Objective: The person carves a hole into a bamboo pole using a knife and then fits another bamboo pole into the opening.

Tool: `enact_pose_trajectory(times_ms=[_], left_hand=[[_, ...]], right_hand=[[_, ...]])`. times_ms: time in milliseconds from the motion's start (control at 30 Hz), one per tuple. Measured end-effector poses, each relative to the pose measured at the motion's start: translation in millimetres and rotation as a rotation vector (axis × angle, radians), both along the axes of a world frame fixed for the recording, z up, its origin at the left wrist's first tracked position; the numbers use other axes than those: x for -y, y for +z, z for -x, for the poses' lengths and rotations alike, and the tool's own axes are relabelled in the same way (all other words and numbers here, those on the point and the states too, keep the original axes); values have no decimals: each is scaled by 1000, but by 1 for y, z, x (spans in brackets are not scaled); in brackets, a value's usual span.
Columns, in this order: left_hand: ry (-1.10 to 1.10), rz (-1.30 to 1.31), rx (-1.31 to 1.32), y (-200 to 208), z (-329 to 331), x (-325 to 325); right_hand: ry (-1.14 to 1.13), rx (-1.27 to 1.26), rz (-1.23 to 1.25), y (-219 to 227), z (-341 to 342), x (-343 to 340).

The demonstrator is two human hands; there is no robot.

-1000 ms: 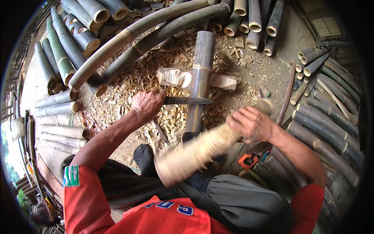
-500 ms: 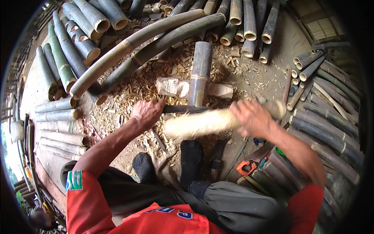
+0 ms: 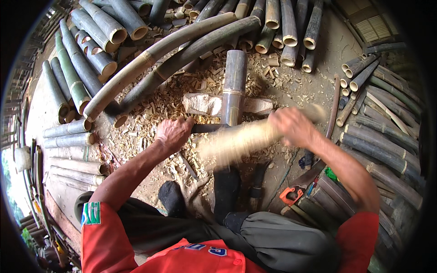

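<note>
My left hand (image 3: 175,133) is closed round the end of a dark, flat blade (image 3: 207,128), which reaches right to the near end of a bamboo section (image 3: 234,79). That section lies lengthwise ahead of me, its near part across a split wooden block (image 3: 202,105). My right hand (image 3: 292,127) grips a thick, pale club (image 3: 241,140), blurred by motion. The club slants over the blade and hides its far part; whether the two touch, I cannot tell. Below the club are my feet in dark socks (image 3: 226,189).
Two long curved bamboo poles (image 3: 154,54) lie at the upper left. Cut bamboo tubes (image 3: 312,27) are stacked at the back, and more (image 3: 382,150) along the right. Wood chips (image 3: 141,113) cover the ground. An orange-handled saw (image 3: 291,195) and a narrow metal blade (image 3: 187,166) lie near my feet.
The club has tilted more steeply, its right end higher, and my right hand has risen slightly with it. My left hand keeps its grip on the blade at the bamboo's near end.
</note>
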State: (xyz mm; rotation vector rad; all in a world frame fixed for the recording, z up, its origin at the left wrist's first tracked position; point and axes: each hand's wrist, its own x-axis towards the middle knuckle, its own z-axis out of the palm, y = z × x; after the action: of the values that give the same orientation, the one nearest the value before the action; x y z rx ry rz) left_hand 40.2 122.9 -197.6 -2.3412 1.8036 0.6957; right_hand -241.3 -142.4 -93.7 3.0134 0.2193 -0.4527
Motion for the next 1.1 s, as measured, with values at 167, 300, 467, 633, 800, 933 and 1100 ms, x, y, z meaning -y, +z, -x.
enact_pose_trajectory(times_ms=[167, 300, 467, 633, 800, 933, 1100], left_hand=[[14, 1, -13, -1, -5, -5], [10, 14, 0, -3, -2, 2], [-23, 31, -127, -8, -13, 5], [-21, 237, -60, -13, -7, -3], [16, -155, -247, 24, 7, 2], [-425, 4, -590, 44, -33, 9], [-237, 241, -365, 39, -72, 69]], right_hand=[[115, -41, -290, 23, -4, -55], [2, 57, -81, -7, 0, 0], [-246, 108, -116, 2, 29, 17], [-1221, 311, -740, 7, 50, -22], [-1527, 455, -1116, -16, 102, -39], [-1572, 459, -1214, -3, 101, -52], [-1589, 378, -1329, -4, 82, -56]])
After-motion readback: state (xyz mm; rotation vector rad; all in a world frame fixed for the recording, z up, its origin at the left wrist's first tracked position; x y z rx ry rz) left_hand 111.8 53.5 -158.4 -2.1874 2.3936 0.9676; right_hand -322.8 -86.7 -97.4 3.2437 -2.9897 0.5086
